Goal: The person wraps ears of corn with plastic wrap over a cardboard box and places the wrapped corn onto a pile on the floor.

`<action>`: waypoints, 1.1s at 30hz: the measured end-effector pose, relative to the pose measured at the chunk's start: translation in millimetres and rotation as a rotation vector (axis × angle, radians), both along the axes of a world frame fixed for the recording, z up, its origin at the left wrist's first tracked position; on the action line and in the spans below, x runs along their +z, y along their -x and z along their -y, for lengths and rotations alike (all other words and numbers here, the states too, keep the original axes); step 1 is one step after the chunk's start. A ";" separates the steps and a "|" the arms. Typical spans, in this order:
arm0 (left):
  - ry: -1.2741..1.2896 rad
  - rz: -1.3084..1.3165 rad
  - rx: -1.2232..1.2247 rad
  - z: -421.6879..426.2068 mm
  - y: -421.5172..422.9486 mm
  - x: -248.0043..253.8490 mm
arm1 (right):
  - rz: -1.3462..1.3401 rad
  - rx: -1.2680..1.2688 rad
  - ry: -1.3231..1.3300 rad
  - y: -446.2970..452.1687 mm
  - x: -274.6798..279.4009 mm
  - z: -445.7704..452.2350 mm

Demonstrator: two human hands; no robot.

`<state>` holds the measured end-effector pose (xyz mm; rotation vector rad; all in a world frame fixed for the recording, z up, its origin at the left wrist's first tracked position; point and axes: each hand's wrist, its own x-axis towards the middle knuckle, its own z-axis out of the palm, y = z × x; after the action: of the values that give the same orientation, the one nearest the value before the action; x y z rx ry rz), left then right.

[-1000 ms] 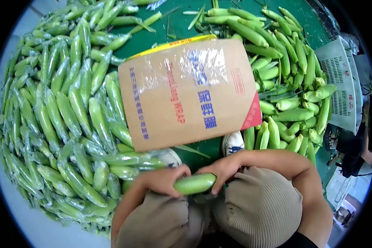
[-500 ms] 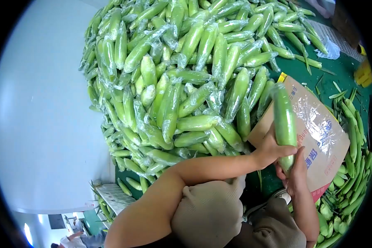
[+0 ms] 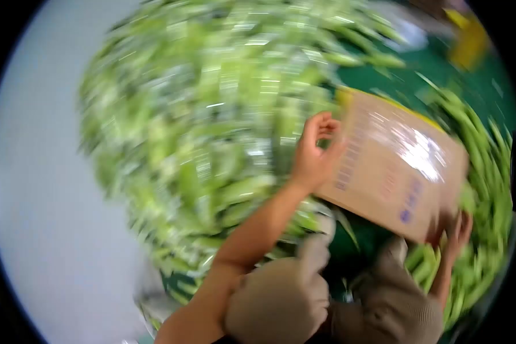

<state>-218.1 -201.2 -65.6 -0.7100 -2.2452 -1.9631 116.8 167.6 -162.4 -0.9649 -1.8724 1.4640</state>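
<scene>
My left hand (image 3: 318, 150) is raised between the heap of film-wrapped corn ears (image 3: 212, 137) and the left side of a cardboard box (image 3: 378, 166). Its fingers are loosely bent and apart, with nothing in them. At the box's lower right corner, my right hand (image 3: 457, 232) reaches beside the pile of unwrapped green corn ears (image 3: 484, 195). Its fingers look apart, though motion smears them; I see nothing held. Glossy clear film covers part of the box's top, which bears blue and red print.
Under everything lies a green table surface (image 3: 364, 77). A yellow object (image 3: 469, 46) stands at the far right, near a crumpled pale plastic bag (image 3: 410, 35). A pale wall (image 3: 46, 172) borders the heap on the left.
The wrapped corn ear has left my hands. My left hand moved left toward the heap; my right hand moved right toward the unwrapped ears. The view has shifted and blurred.
</scene>
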 end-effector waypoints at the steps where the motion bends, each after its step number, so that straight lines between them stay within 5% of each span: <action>1: 0.381 -0.154 -0.148 -10.9 -22.3 -8.9 | 0.264 -0.195 -0.457 -23.9 -17.2 -36.5; 2: 0.593 -0.400 -0.298 -15.6 -27.6 -41.4 | 0.446 -0.187 -0.835 -30.4 5.8 -36.6; 3: 0.643 -0.694 -0.395 -18.5 -31.4 -74.8 | 0.722 -0.264 -1.062 -73.4 -43.5 -81.6; 4: 0.739 -0.725 -0.414 -21.1 -36.1 -88.8 | 0.961 -0.320 -1.103 -112.6 -88.6 -107.1; 5: 0.891 -0.760 -0.477 -25.7 -43.9 -82.0 | 1.104 -0.413 -0.902 -132.3 -109.1 -103.2; 6: 1.015 -0.605 -0.472 -38.0 -52.7 -56.7 | 1.296 -0.196 -0.426 -131.8 -94.8 -101.1; 7: 1.062 -0.611 -0.463 -46.1 -57.0 -52.6 | 1.230 -0.114 -0.668 -129.1 -72.2 -71.2; 9: 1.112 -0.607 -0.448 -43.6 -56.4 -52.1 | 1.217 -0.160 -0.737 -125.8 -65.2 -57.1; 13: 0.976 -0.555 -0.468 -34.2 -51.2 -54.6 | 1.477 0.316 -0.496 -119.9 -19.3 -98.4; 16: 0.852 -0.529 -0.456 -33.1 -49.8 -62.7 | 1.591 0.539 -0.600 -122.7 2.4 -129.8; 18: 0.817 -0.559 -0.439 -29.8 -47.4 -65.5 | 1.395 0.734 -0.860 -119.3 3.4 -145.5; 19: 0.805 -0.562 -0.429 -26.6 -47.1 -60.5 | 1.243 0.550 -0.763 -121.1 7.7 -145.3; 20: 0.784 -0.565 -0.425 -25.9 -45.8 -57.3 | 0.876 0.341 -1.094 -129.9 7.2 -146.7; 21: 0.751 -0.565 -0.372 -21.9 -41.3 -56.3 | 0.921 0.259 -0.935 -126.5 25.8 -152.1; 22: 0.706 -0.571 -0.327 -21.1 -35.7 -56.9 | 0.540 0.016 -0.796 -113.0 50.3 -134.1; 23: 0.658 -0.578 -0.296 -21.2 -28.3 -56.4 | 0.363 -0.171 -0.305 -105.7 69.0 -130.6; 25: 0.676 -0.501 -0.247 -39.6 -4.6 -49.2 | -0.169 -0.331 0.063 -14.6 140.2 -67.7; 26: 0.670 -0.470 -0.235 -53.0 5.3 -44.4 | -0.136 -0.028 -0.005 9.9 148.7 -65.3; 30: 0.283 -0.525 -0.284 -108.0 30.5 -21.3 | -0.086 0.480 -0.156 142.7 112.8 -27.9; 33: 0.670 -0.984 -0.516 -150.8 51.2 12.3 | -0.037 0.786 -0.126 204.4 66.9 -21.0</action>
<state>-269.3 -50.3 -53.3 -1.9219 -2.0512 -0.5342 -87.7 188.6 -95.5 -0.1107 -2.4163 1.7170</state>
